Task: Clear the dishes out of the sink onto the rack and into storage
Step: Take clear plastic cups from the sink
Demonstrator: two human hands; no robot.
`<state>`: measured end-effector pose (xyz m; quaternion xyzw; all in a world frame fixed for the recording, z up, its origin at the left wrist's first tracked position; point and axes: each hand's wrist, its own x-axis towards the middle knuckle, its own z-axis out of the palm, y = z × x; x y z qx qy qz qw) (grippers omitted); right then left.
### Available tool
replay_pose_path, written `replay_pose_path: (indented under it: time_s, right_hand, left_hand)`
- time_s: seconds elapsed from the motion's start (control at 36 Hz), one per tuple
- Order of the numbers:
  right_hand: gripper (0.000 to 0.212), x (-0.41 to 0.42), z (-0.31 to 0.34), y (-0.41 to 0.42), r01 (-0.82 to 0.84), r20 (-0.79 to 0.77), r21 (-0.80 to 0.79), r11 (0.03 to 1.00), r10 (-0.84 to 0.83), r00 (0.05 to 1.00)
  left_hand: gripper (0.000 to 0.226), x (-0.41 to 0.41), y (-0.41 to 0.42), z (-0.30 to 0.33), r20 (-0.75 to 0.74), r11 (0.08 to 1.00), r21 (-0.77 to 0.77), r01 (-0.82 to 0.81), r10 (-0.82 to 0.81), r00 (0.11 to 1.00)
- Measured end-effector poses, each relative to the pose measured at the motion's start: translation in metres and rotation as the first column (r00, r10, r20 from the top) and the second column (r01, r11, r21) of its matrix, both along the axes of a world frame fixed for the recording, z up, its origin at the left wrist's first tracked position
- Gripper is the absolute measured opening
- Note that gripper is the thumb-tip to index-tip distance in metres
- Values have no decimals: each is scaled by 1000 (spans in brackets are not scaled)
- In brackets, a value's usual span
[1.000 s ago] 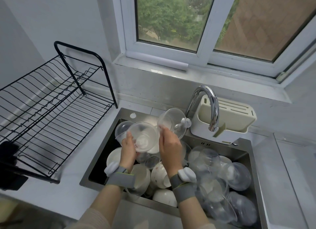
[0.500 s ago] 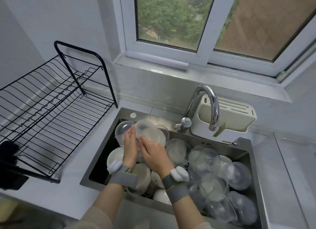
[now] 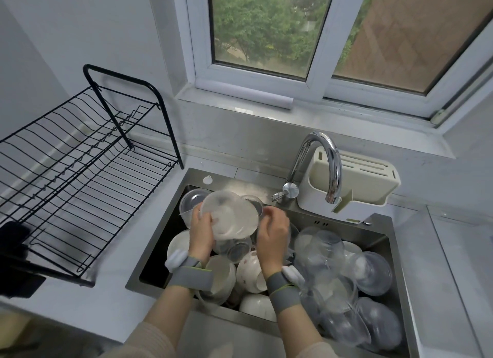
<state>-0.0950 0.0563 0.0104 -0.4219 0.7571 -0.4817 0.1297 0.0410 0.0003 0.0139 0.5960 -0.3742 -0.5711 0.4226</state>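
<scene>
A: While the left hand (image 3: pixel 200 233) grips the clear bowl (image 3: pixel 229 215) above the sink (image 3: pixel 346 221) — toward ten o'clock — what's the right hand (image 3: pixel 273 233) doing?

B: Fingers curled at the bowl's three o'clock rim; I can't tell if it's holding.

A: The risk?

B: Wet plastic slipping — dropping onto the ceramic bowls (image 3: pixel 250 272) before the rack (image 3: pixel 88 181).
</scene>
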Motion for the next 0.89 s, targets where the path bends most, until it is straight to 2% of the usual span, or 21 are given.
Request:
replay_pose_path:
  time_s: [0.06,0.11,0.19,0.25,0.31,0.42,0.53,0.58,0.67,0.83,0.89]
  right_hand:
    - [26,-14,-14,6,80,-24,128,988,-78,997]
    - [40,-25,-29,14,60,-42,320,945,-50,998]
    - [63,-36,-48,27,-24,-4,582,813,33,999]
    - [61,-39,-57,34,-65,-39,702,710,129,991]
    - [51,-39,-62,39,-38,-123,754,656,197,973]
    - [25,-40,-64,40,39,-225,731,681,186,957]
    - [6,-42,-58,38,-11,-89,615,788,83,993]
    - [10,-41,-55,36,-20,-56,587,809,65,996]
    - [29,-40,-50,33,-28,17,542,840,22,1000]
    - [41,-38,-50,29,-143,247,415,898,40,968]
    - [41,-37,-47,29,-165,250,391,905,69,966]
  left_hand:
    - [40,1,0,2,-64,997,67,-49,54,997]
    - [42,1,0,3,-61,995,78,-60,64,996]
    - [42,-1,0,2,-73,996,72,-51,56,996]
    - [43,-3,1,3,-74,997,70,-33,38,997]
    - [40,-5,1,3,-77,998,61,-12,17,997]
    - [38,-6,0,5,-89,998,55,7,-2,996]
    - [37,-6,0,4,-105,997,65,28,-21,994]
    - [38,-5,0,4,-80,998,56,38,-33,996]
    - [39,-5,1,1,-40,997,37,68,-67,997]
    - [32,-7,4,-3,-124,996,79,46,-36,992]
    - [27,-8,5,-2,-134,996,79,40,-29,991]
